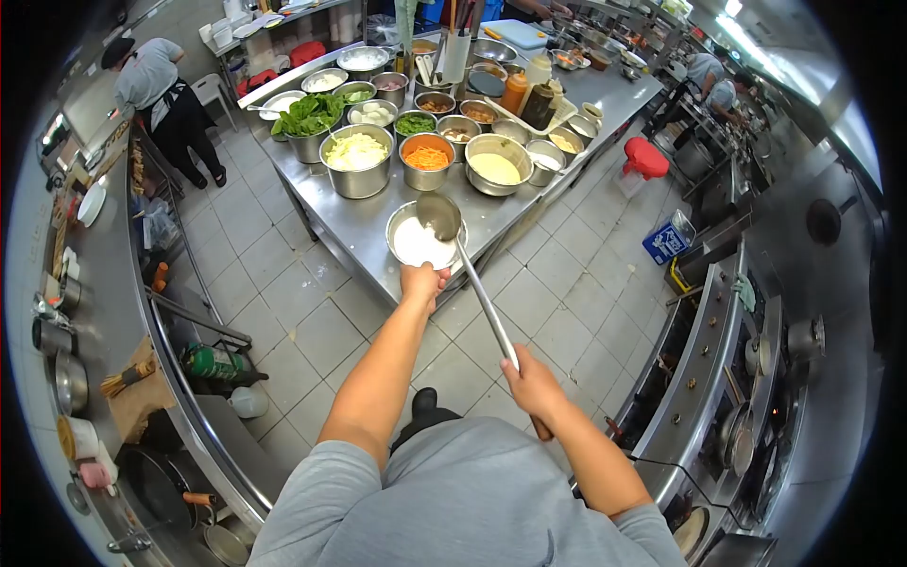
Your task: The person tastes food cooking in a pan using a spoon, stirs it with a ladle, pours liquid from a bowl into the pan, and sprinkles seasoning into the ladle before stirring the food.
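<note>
My left hand [424, 283] is closed on the near rim of a metal bowl [390, 233] at the front corner of the steel table. White contents [414, 243] fill much of the bowl; whether they are powder or liquid I cannot tell. In my right hand [537, 383] is the long handle of a ladle [487, 300], its fingers wrapped round it. The ladle's scoop lies over the right side of the bowl, hiding part of the white contents. Just behind stand a pot of shredded carrot [426, 159] and a bowl of pale yellow contents [494, 168].
More containers crowd the steel table [345, 227], among them shredded pale vegetable [356, 151], leafy greens [310, 115] and squeeze bottles [514, 92]. A stove counter [704, 364] runs along the right, another counter [132, 274] along the left. Other people [161, 94] stand farther off.
</note>
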### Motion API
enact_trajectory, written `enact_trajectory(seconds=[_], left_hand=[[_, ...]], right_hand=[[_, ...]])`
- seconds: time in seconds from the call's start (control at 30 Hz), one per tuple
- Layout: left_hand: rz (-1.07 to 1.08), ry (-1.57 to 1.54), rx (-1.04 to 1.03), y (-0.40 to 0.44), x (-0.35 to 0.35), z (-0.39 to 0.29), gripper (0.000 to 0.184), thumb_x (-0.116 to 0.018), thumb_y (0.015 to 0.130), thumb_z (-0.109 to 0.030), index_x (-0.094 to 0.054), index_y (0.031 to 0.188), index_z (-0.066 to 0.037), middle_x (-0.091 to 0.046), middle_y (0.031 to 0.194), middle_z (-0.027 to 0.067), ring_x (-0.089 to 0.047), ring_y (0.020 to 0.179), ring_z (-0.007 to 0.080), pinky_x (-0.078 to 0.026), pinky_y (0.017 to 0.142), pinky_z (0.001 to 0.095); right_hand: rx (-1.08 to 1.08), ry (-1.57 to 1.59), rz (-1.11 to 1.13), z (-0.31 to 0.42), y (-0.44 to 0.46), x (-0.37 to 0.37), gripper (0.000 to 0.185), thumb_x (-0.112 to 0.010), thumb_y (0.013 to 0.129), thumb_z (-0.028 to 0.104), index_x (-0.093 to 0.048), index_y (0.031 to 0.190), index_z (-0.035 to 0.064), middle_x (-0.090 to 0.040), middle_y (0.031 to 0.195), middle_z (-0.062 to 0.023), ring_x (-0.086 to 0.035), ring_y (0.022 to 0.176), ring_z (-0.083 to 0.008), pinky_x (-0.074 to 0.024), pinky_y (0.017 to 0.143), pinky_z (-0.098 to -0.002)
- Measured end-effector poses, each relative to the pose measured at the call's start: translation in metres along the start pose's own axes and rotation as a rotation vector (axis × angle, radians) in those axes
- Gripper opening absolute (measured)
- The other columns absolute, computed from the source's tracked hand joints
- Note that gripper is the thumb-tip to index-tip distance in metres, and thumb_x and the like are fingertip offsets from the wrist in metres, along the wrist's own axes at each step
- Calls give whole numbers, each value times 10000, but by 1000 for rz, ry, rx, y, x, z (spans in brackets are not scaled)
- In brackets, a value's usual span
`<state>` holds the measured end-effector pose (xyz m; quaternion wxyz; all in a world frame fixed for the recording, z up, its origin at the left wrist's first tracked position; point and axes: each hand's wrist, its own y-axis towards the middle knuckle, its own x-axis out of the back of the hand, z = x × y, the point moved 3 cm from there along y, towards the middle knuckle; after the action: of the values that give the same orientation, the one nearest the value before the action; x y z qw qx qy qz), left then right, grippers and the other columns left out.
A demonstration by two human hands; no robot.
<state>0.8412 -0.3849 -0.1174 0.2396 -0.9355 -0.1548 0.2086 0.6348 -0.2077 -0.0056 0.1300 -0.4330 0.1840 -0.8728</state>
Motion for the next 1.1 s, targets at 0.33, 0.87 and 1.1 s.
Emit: enact_trajectory(seconds=[0.33,0.87,1.1], left_hand=[[-36,40,16,-8,-1,-9,267,-393,905,21,-529,1131,61,-647,793,156,-570,571,140,-438,447,248],[-40,112,44,-1,17,-10,255,-403,915,-29,-544,1105,68,-653,733,144,-540,482,127,-382,369,250],[-92,151,-32,-11,7,-33,241,-400,881,-4,-545,1069,40,-631,688,124,-517,447,121,-364,354,252]], right_hand=[[-1,-47,-3,6,-10,14,428,-473,1003,325,-467,1297,14,-659,916,-268,-633,877,-455,-491,771,-492],[-40,104,63,-7,-28,18,376,-495,998,334,-516,1204,20,-657,886,-241,-640,861,-430,-497,754,-468],[-73,-87,6,5,-14,14,366,-495,999,341,-519,1205,39,-661,893,-236,-642,866,-427,-499,765,-465]])
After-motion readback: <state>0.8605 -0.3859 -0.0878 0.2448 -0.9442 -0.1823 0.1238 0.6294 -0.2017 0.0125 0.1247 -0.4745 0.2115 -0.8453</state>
